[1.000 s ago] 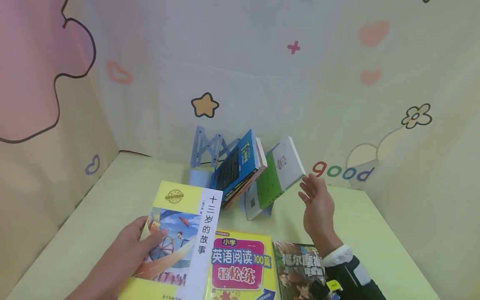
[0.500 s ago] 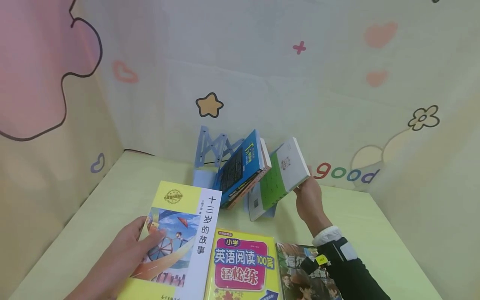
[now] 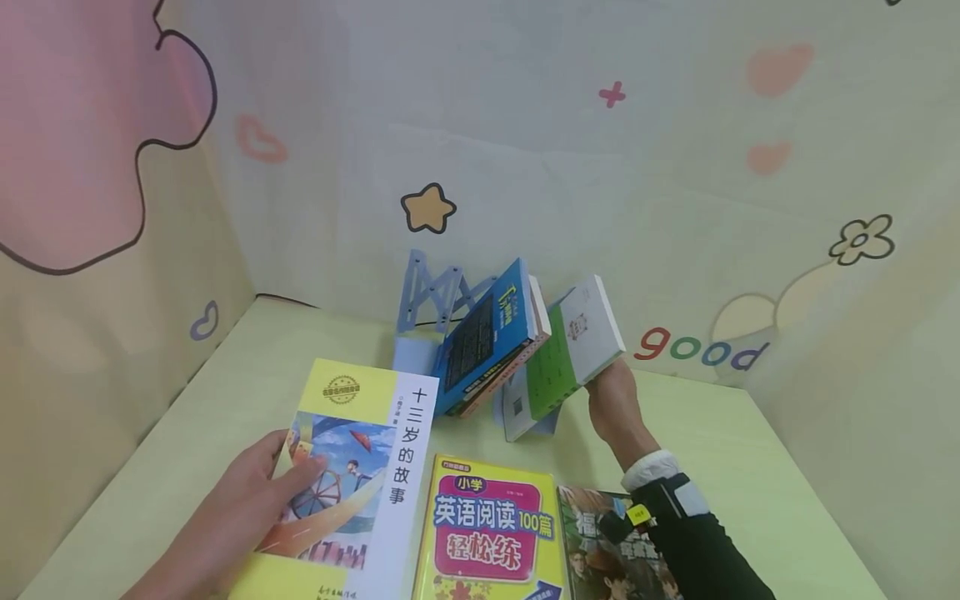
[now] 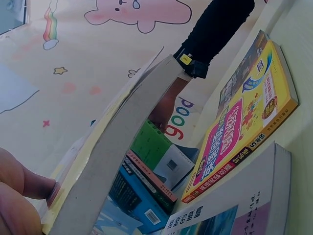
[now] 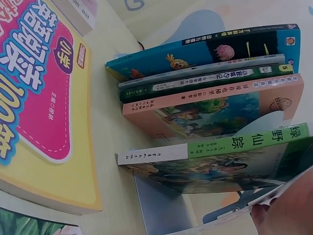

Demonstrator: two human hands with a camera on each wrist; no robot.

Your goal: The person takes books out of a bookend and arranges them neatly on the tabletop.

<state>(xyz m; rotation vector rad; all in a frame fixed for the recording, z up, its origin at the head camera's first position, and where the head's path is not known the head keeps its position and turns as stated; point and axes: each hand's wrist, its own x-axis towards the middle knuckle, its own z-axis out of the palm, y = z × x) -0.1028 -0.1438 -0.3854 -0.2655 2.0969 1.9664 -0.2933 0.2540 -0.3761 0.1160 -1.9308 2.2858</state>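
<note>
My left hand [image 3: 236, 504] grips a yellow-and-white storybook [image 3: 405, 475], thumb on its front cover and the other fingers behind it. Seen from the left wrist, the grey page block [image 4: 129, 112] of this book slants across the view. My right hand [image 3: 617, 408] is at the lower right edge of a green-and-white book [image 3: 570, 354], which leans to the right; its fingers are mostly hidden behind that book. In the right wrist view, part of the hand [image 5: 288, 210] touches a thin pale edge below the green spine [image 5: 237, 142].
A light blue folding bookend [image 3: 431, 292] stands at the back with a blue book [image 3: 487, 321], a pink book [image 5: 210, 105] and others leaning in it. A yellow workbook [image 3: 491, 533] and a dark-covered book [image 3: 600, 542] lie in front. Another book [image 4: 259, 200] lies near the left hand.
My right hand has moved in from the right to the edge of the green-and-white book. The left hand still holds the storybook in nearly the same place.
</note>
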